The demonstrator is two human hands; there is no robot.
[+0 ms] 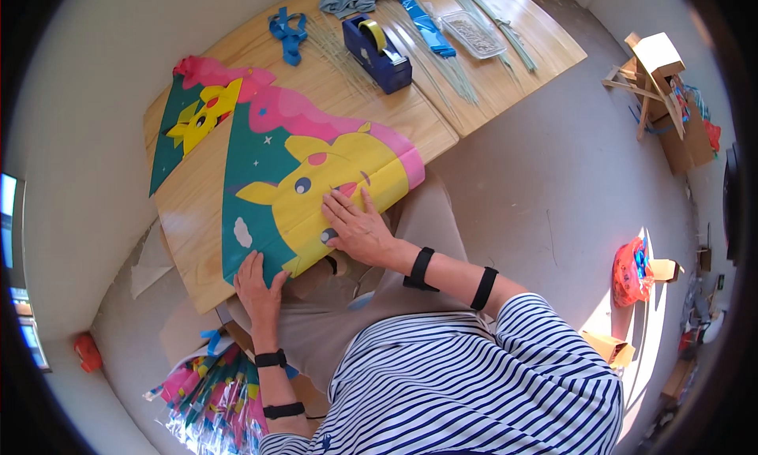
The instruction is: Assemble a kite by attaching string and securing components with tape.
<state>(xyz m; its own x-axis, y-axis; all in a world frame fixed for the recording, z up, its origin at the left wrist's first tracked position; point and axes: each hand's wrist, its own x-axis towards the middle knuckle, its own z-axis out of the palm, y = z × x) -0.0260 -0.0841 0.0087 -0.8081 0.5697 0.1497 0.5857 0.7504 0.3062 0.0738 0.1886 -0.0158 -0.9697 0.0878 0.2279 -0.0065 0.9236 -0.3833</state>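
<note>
A printed kite sail (268,167), green with a yellow cartoon face and a pink edge, lies over the table's near edge and partly onto my lap. My right hand (355,228) rests flat on the yellow face, fingers stretched out. At the sail's near left corner, my left hand (259,289) lies on the green cloth with its thumb apart from the fingers. A second sail (201,116) of the same print lies folded on the table, beyond the first and to its left.
On the wooden table (193,246) stand a blue tape dispenser (377,54), a blue ribbon (289,35), several thin rods (501,29) and a plastic tray (472,35) of small parts. Bagged printed sails (213,400) are at lower left. A red bag (632,273) sits on the floor at right.
</note>
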